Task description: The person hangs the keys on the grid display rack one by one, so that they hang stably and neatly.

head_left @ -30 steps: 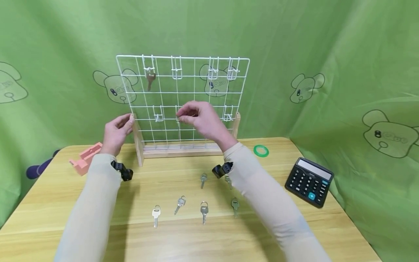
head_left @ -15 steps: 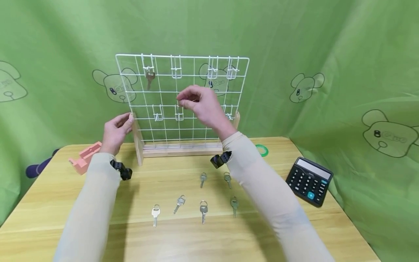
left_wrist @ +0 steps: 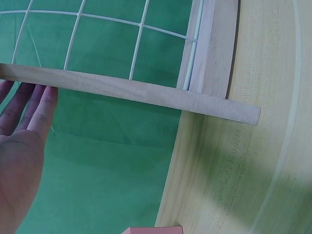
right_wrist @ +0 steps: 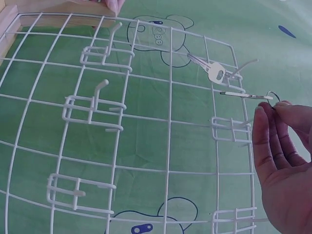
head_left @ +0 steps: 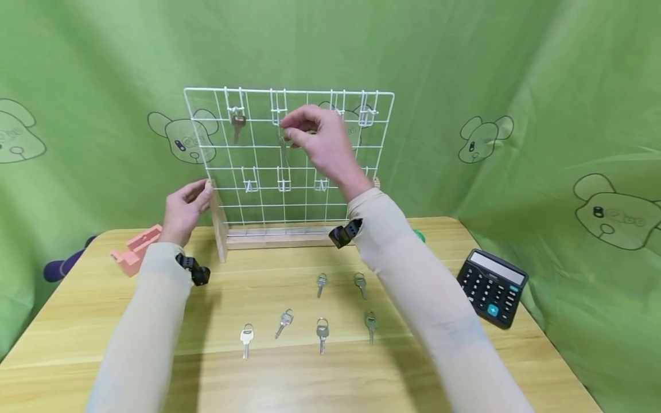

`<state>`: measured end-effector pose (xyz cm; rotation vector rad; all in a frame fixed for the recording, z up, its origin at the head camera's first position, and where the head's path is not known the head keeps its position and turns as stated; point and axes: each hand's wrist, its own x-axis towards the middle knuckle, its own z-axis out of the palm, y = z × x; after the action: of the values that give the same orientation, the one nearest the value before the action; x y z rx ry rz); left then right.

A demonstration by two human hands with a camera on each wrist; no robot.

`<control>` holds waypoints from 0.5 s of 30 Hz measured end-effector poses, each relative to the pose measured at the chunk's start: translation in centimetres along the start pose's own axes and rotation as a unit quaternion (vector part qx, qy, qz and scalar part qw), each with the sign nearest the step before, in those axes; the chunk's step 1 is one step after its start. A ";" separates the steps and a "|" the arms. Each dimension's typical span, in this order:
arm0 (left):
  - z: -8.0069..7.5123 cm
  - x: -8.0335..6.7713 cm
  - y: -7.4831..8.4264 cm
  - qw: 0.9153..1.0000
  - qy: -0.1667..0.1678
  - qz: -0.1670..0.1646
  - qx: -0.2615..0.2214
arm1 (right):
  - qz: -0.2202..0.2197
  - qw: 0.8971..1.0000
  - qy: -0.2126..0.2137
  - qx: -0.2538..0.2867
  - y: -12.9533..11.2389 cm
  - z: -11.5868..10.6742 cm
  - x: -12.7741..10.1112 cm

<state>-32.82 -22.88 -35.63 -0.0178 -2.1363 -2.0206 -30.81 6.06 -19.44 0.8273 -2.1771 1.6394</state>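
Note:
A white wire grid rack (head_left: 307, 146) with several hooks stands on a wooden base at the back of the table. My right hand (head_left: 322, 135) pinches a key ring between thumb and fingertips; its key (right_wrist: 239, 94) hangs below the fingers in the head view. These fingertips are close in front of the second top-row hook (head_left: 276, 115). My left hand (head_left: 181, 209) holds the left wooden upright (left_wrist: 122, 91) near its top, fingers against its edge. Another key (head_left: 237, 123) hangs on the top-left hook.
Several loose keys, including a silver key (head_left: 247, 338) and a key (head_left: 370, 327), lie on the table. A black calculator (head_left: 493, 287) sits at right, a pink tape dispenser (head_left: 136, 249) at left. The right forearm partly hides a green ring (head_left: 420, 236).
My right hand has risen with the key from the lower hook row to the upper row. The second lower hook now shows without a key. My left hand has stayed on the upright.

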 end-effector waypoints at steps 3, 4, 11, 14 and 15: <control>0.0 0.0 -0.1 1.000 -0.001 0.001 0.002 | 0.005 1.000 0.009 -0.007 -0.2 -0.1 0.4; 0.0 0.0 -0.1 1.000 -0.001 0.001 0.003 | 0.006 1.000 0.012 -0.008 -0.2 -0.1 0.5; 0.1 0.0 -0.2 1.000 0.002 0.004 0.008 | 0.012 0.999 0.038 0.000 -0.1 0.1 1.6; 0.1 0.0 -0.2 1.000 0.005 0.008 0.007 | 0.010 0.999 0.049 0.003 -0.1 0.3 1.9; 0.2 0.0 -0.1 1.000 0.007 0.009 0.007 | 0.007 0.999 0.053 0.004 0.0 0.3 2.1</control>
<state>-32.84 -22.72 -35.78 -0.0220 -2.1341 -1.9907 -32.39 5.24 -18.38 0.7110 -2.1096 1.6606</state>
